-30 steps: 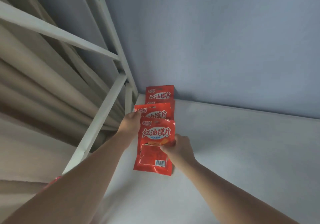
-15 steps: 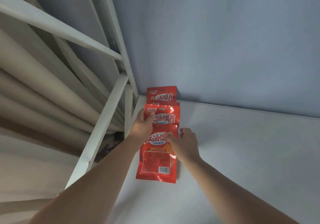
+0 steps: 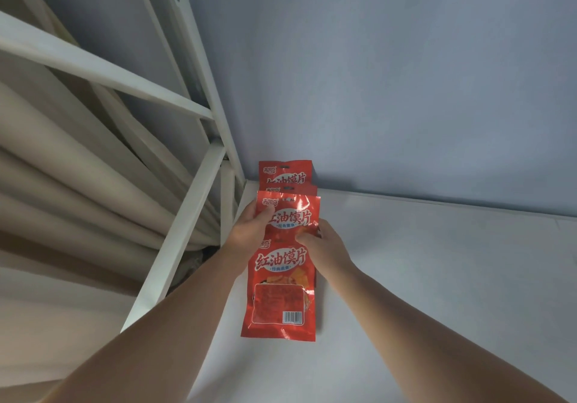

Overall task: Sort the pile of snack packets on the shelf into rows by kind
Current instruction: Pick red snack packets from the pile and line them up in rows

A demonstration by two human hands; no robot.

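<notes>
- White shelf (image 3: 437, 278), blue wall (image 3: 406, 75): red snack packets (image 3: 281, 293) overlap in one front-to-back row.
- One packet (image 3: 293, 215), lengthwise along it, pinched by left hand (image 3: 249, 231) and right hand (image 3: 324, 246).

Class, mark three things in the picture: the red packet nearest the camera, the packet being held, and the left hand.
nearest packet (image 3: 278, 304), head view, on its clear window.
held packet (image 3: 292, 217), head view, on its white lettering.
left hand (image 3: 249, 230), head view, on its back.
</notes>
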